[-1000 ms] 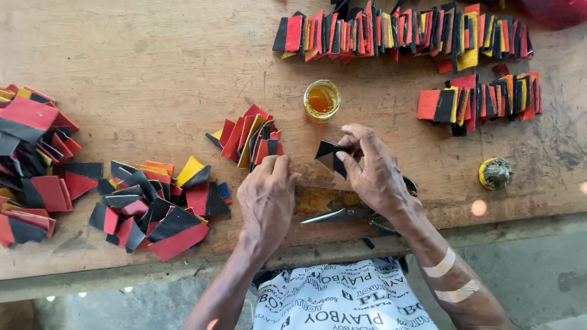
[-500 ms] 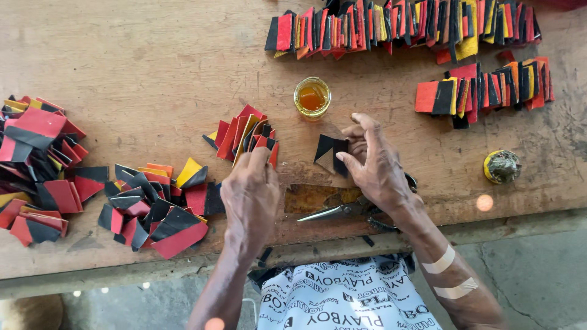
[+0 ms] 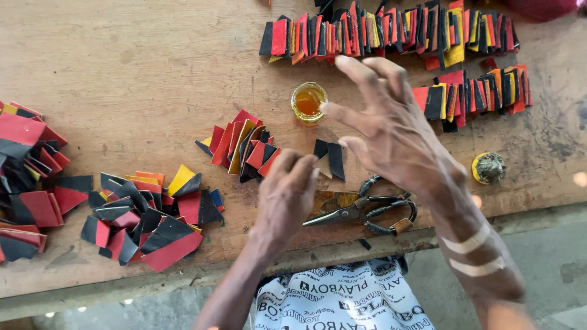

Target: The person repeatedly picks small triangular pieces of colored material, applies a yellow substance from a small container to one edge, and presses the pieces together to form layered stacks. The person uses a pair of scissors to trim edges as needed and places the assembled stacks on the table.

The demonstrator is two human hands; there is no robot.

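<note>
My left hand [image 3: 285, 197] presses its fingertips on a black folded piece [image 3: 330, 160] lying flat on the wooden table [image 3: 140, 79], beside a small fanned stack of red, yellow and black pieces [image 3: 241, 145]. My right hand [image 3: 391, 131] hovers above the table with fingers spread and holds nothing. Its index fingertip reaches toward a small glass jar of amber liquid [image 3: 307, 102]. Scissors [image 3: 364, 211] with wrapped handles lie below both hands near the table's front edge.
Long rows of upright red, black and yellow pieces [image 3: 391, 30] line the far edge, with a shorter row [image 3: 477, 95] at right. Loose folded pieces [image 3: 147, 214] and a pile [image 3: 27, 177] lie at left. A small round yellow-rimmed object [image 3: 488, 168] sits at right.
My right hand let go of the black piece and rose toward the jar with fingers spread. My left hand moved right onto the black piece, which now lies on the table.
</note>
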